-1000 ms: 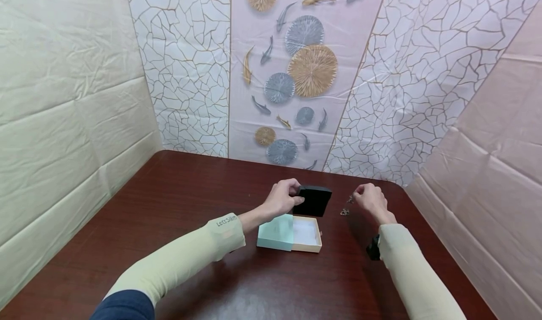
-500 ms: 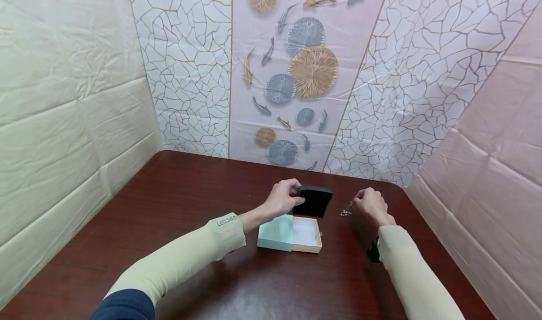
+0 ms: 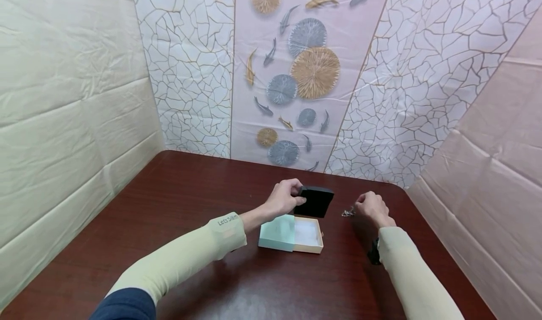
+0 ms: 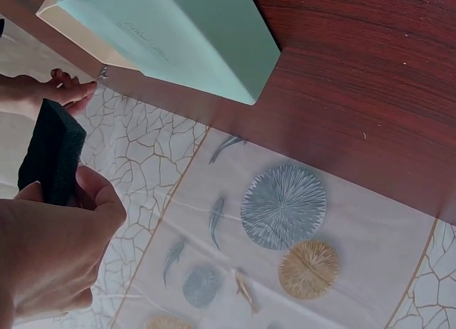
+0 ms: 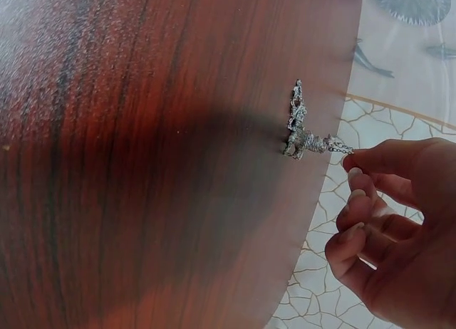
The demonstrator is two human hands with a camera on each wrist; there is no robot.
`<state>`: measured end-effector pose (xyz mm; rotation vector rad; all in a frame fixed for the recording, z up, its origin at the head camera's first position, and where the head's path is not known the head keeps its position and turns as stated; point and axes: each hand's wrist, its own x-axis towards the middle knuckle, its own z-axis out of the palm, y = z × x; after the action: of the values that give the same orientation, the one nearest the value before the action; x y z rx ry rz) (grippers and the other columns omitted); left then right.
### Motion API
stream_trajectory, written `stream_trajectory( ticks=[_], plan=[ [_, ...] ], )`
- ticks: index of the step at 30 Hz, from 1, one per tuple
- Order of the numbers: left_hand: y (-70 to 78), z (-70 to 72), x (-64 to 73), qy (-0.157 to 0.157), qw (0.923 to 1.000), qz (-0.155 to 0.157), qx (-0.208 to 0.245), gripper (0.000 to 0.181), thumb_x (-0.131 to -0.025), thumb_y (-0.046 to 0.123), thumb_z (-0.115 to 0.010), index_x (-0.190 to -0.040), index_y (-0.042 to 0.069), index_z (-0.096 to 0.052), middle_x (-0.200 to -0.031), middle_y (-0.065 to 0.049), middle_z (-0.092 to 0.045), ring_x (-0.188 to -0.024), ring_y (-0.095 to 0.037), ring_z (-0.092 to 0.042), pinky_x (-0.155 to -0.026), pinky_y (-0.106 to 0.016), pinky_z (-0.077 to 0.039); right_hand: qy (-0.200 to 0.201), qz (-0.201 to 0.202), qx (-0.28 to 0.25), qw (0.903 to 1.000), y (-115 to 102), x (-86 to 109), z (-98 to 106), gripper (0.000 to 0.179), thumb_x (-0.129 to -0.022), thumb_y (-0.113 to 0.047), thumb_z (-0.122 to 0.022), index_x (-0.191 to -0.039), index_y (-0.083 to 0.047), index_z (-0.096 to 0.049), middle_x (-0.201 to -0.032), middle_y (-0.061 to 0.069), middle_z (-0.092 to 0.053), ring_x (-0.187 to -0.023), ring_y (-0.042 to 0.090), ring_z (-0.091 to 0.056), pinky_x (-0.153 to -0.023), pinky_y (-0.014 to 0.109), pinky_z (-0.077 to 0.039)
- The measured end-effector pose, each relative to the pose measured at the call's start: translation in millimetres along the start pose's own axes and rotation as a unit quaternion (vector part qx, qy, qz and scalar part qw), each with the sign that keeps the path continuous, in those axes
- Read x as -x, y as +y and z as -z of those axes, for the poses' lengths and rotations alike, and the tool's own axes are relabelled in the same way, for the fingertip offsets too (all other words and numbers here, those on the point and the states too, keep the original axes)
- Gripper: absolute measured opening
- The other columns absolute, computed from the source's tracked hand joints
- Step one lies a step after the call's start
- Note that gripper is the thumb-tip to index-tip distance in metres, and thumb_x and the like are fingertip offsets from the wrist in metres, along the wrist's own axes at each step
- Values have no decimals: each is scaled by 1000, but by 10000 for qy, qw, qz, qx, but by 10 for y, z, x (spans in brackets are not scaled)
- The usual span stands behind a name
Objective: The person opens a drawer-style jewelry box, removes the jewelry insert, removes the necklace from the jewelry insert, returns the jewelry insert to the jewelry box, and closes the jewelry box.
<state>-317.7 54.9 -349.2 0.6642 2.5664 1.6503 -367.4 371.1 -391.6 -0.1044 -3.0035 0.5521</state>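
Between thumb and fingers my left hand [image 3: 282, 198] pinches a flat black foam pad [image 3: 314, 202], held tilted up above a small box. The box has a pale teal sleeve [image 3: 276, 233] with a cream drawer [image 3: 309, 236] slid partway out to the right, white inside. To the right, my right hand [image 3: 372, 205] pinches one end of a silver chain [image 5: 313, 142] between thumb and forefinger. Much of the chain lies bunched on the table below the fingertips, as the right wrist view shows. In the left wrist view the foam pad [image 4: 53, 154] shows its thick edge.
A dark red-brown wooden table [image 3: 190, 197] carries everything. Behind it hangs a patterned cloth [image 3: 288, 75] with fish and round motifs, and pale cloth walls [image 3: 76, 99] stand at both sides.
My right hand has lowered slightly toward the table, and more of the chain has gathered on the surface. The left hand and foam pad stay almost where they were.
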Motion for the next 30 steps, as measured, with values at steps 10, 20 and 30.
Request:
stream_trajectory(
  ticks=[10, 20, 30],
  plan=[
    [18, -24, -32, 27, 10000, -60, -42, 16, -85, 7, -71, -100, 7, -66, -96, -11, -72, -87, -19, -67, -68, -25, -49, 183, -95, 97, 9997, 49, -34, 33, 33, -90, -17, -46, -110, -1, -66, -111, 24, -65, -91, 35, -62, -72, 49, -46],
    [19, -14, -95, 104, 9999, 38, 33, 16, -88, 11, -70, -102, 8, -64, -101, -12, -70, -94, -24, -65, -73, -31, -50, 166, 269, -563, 9979, -198, -18, 278, 44, -96, -19, -44, -130, 8, -51, -96, 21, -72, -74, 29, -69, -74, 44, -52],
    [105, 71, -228, 570, 9981, 235, 60, 12, -89, 13, -69, -96, 6, -62, -81, -3, -56, -68, -15, -46, -64, -27, -39, -725, 1294, -2256, 9629, -671, 34, 619, 31, -95, -4, -49, -121, 13, -57, -79, 8, -73, -51, 21, -63, -50, 34, -53]
  ],
)
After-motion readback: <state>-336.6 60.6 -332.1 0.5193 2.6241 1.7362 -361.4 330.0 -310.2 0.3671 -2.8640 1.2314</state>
